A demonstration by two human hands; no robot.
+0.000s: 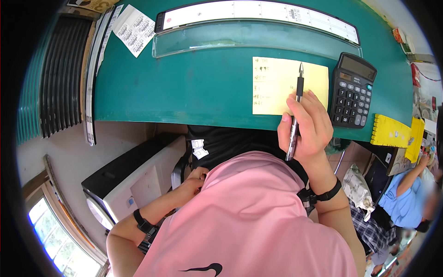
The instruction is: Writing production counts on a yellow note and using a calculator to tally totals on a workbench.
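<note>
My right hand [310,122] is closed around a black-and-clear pen [300,87], whose tip points away from me over a yellow sheet of paper [272,109]. Handwritten lines run down the left side of that sheet, which lies near the desk's front edge. Just right of the paper sits a black calculator [353,90] with a grey display. Down by my waist, my left hand [196,179] rests at the side of my pink shirt, off the desk. Its fingers are curled and partly hidden by the shirt, so anything in them cannot be made out.
A long, clear-edged holder with a white printed strip [221,13] spans the back of the green desk [175,87]. A printed label sheet [134,31] lies at the far left, beside stacked black ribbed panels [64,74]. Yellow plastic pieces [390,131] stand right; a person in blue [401,203] is beyond.
</note>
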